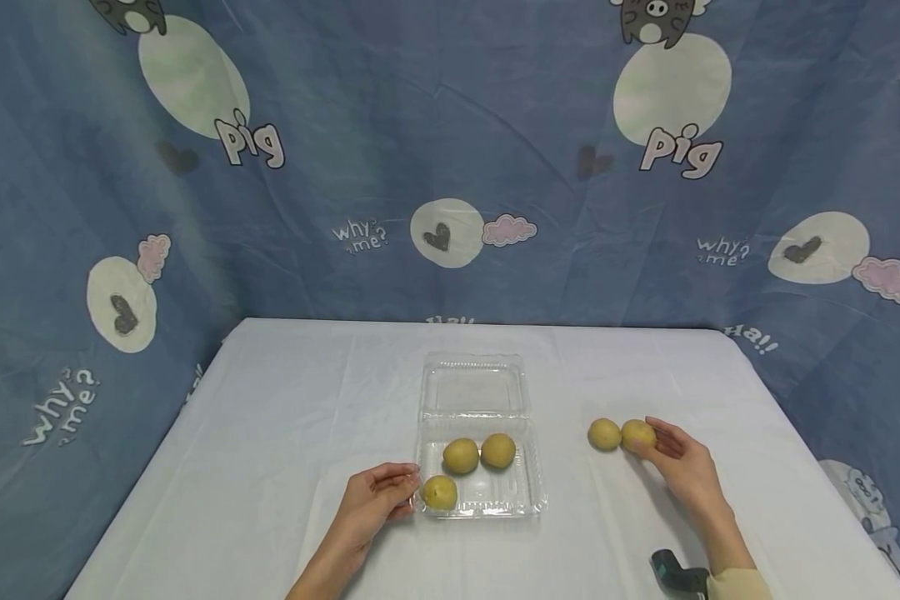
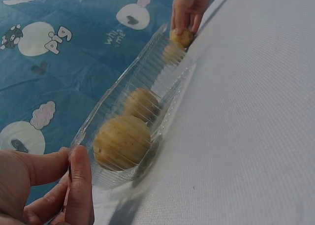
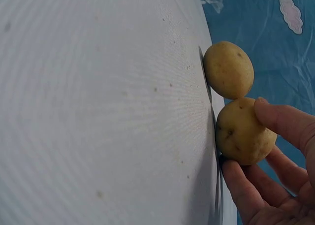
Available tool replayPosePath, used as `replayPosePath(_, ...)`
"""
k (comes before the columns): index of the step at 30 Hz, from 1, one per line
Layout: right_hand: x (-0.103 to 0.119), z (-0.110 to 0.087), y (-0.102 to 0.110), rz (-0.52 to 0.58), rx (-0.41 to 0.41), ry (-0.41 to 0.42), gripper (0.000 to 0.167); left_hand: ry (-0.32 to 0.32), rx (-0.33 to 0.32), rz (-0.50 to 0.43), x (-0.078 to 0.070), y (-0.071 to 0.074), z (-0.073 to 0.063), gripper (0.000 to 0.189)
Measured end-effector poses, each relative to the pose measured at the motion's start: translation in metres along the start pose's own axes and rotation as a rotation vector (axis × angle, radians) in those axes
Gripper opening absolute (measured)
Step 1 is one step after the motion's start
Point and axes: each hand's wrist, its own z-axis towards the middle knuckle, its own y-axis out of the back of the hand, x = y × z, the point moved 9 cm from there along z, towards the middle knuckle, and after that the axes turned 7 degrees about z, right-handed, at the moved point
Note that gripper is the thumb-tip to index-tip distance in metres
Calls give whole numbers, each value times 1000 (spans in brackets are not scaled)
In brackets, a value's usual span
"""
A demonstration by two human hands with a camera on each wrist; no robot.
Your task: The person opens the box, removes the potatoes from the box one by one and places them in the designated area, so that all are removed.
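A clear plastic clamshell box (image 1: 495,504) lies with its lid (image 1: 474,387) folded back on the table. Three potatoes sit in its base: one potato (image 1: 440,492) at the near left corner, another (image 1: 461,456) behind it, a third (image 1: 498,451) to the right. My left hand (image 1: 381,500) pinches the left rim of the box between thumb and fingers. To the right of the box, my right hand (image 1: 681,467) grips a potato (image 3: 244,131) between thumb and fingertips, low at the tabletop. A further potato (image 3: 229,70) lies against its left side.
White cloth covers the table (image 1: 330,383). A blue printed curtain (image 1: 390,150) hangs behind and along both sides. Near my right wrist is a dark strap-like device (image 1: 675,573), partly at the sleeve (image 1: 738,585).
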Motion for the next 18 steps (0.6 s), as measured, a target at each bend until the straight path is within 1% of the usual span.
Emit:
replayPosePath(6, -2, 1, 0, -3, 1, -4, 82, 2, 3, 0, 1, 0, 0, 37)
replayPosePath(13, -3, 3, 2, -19, -18, -1, 82, 2, 2, -3, 1, 0, 0, 38)
replayPosePath(18, -2, 3, 2, -17, -7, -5, 84, 0, 3, 3, 0, 0, -1, 37)
